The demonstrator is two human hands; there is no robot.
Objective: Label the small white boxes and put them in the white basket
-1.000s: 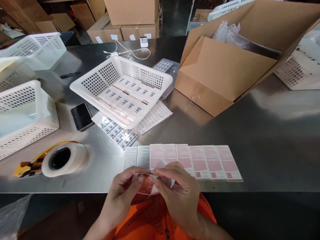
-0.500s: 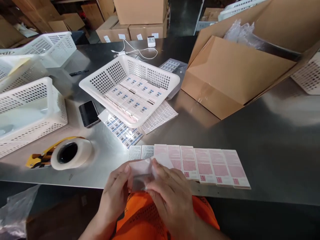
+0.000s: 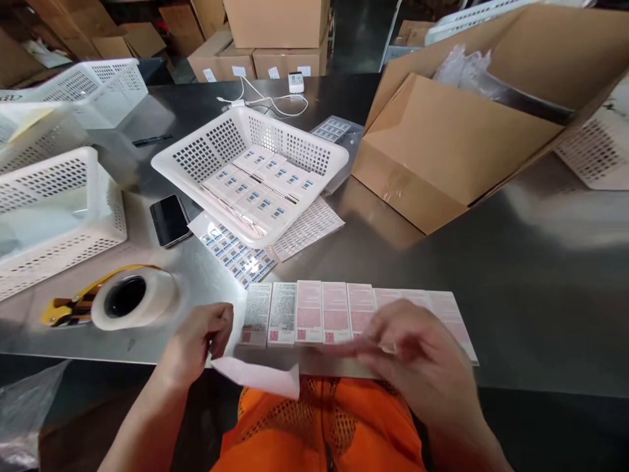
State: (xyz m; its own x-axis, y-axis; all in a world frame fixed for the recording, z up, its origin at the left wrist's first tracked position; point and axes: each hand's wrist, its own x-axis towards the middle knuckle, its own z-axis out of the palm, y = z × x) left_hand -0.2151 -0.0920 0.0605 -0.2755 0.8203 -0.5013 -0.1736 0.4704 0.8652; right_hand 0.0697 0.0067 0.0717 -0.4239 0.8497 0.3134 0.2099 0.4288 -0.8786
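Observation:
My left hand (image 3: 199, 342) is closed, its fingers curled on one end of a thin white sheet (image 3: 260, 379) that hangs over the table's front edge. Blurred by motion, my right hand (image 3: 407, 354) hovers at the right part of a row of small flat packs. Its fingers bend together near the packs, and whether they hold anything cannot be made out. Several packs, such as a pink-printed pack (image 3: 309, 311), lie side by side. At the row's left end are two packs with dark print, including a dark-printed pack (image 3: 282, 313).
A white basket (image 3: 189, 174) of labelled small boxes stands on sticker sheets (image 3: 236, 252). Left are a phone (image 3: 170, 221), a tape roll with yellow dispenser (image 3: 132, 298), and white baskets (image 3: 105, 210). An open cardboard box (image 3: 452, 144) stands back right.
My hands, together around the white sheet before, have parted. The left moved left with the sheet; the right swung right over the packs. More of the row's left end shows.

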